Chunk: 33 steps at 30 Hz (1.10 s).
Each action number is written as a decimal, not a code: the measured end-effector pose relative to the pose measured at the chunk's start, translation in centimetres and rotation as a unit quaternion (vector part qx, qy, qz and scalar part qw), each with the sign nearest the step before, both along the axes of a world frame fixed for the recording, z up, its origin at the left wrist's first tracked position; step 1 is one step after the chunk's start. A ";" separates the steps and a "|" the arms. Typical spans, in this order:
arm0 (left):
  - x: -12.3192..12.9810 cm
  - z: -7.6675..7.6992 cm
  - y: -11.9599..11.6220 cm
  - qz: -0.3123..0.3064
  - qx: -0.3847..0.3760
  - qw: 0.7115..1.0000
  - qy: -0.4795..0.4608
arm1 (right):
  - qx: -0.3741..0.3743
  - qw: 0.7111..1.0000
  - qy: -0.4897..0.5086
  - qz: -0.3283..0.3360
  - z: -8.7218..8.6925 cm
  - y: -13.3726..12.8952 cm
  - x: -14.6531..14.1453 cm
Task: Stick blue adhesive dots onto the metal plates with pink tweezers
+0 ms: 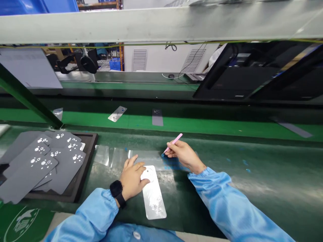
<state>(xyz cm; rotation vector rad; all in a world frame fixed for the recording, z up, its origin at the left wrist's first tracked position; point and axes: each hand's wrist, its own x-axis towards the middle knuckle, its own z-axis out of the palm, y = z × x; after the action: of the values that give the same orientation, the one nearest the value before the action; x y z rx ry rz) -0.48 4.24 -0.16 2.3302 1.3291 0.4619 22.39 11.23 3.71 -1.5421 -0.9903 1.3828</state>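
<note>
while my left hand (132, 176) lies with its fingers spread, thumb over the upper end of a silvery, round-cornered flat panel (154, 199), my right hand (183, 155) pinches slim pink tweezers (176, 140), their tip at a small, round blue dot (163, 155) on a clear plastic film strip (151, 157). the panel lies on the dark green worktop (277, 188), nearer me than the strip; to the left, thin grey sheets (63, 171) overlap on a shallow black tray (86, 168).
</note>
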 end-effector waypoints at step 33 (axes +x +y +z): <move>-0.4 -0.4 -0.3 -0.052 0.044 0.998 -0.008 | -0.049 0.993 -0.072 0.081 -1.8 -5.1 -4.6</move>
<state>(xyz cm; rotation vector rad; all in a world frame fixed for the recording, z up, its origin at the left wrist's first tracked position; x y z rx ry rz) -0.86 3.98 -0.58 2.4471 1.1963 0.5145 17.84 6.15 1.92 -1.6833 -1.1725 1.4672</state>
